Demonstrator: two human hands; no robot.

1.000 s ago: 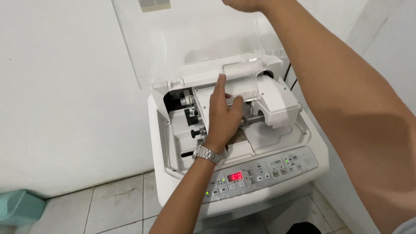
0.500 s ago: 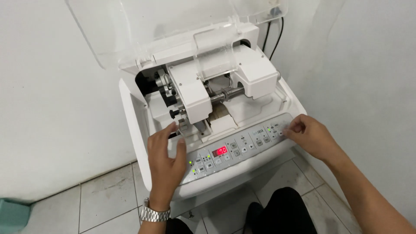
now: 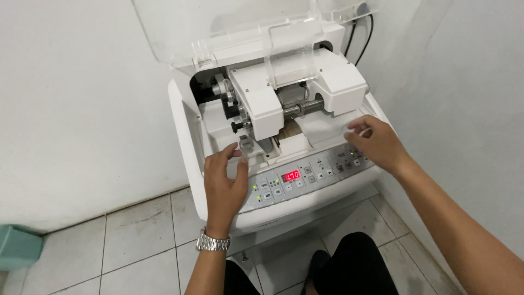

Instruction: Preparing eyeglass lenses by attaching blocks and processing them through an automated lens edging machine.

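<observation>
The white machine [image 3: 273, 142] stands on the tiled floor [image 3: 131, 240] against the white wall [image 3: 82, 98], and its clear lid [image 3: 218, 27] is lifted up behind the inner parts. My left hand [image 3: 225, 183] lies at the front left of the machine, just left of the control panel [image 3: 308, 175]; its fingers [image 3: 218, 158] are loosely spread and touch the front rim, gripping nothing. My right hand [image 3: 377, 143] rests at the right end of the same panel, fingers bent a little over the buttons, also holding nothing. A red number display [image 3: 291, 175] glows in the middle of the panel, between my two hands. On my left wrist I see a metal watch [image 3: 212, 242]. Behind the panel, inside the machine, a white block [image 3: 256, 106] sits on a metal shaft [image 3: 297, 109]. Black cables [image 3: 363, 38] run up the wall behind the machine, at its right.
</observation>
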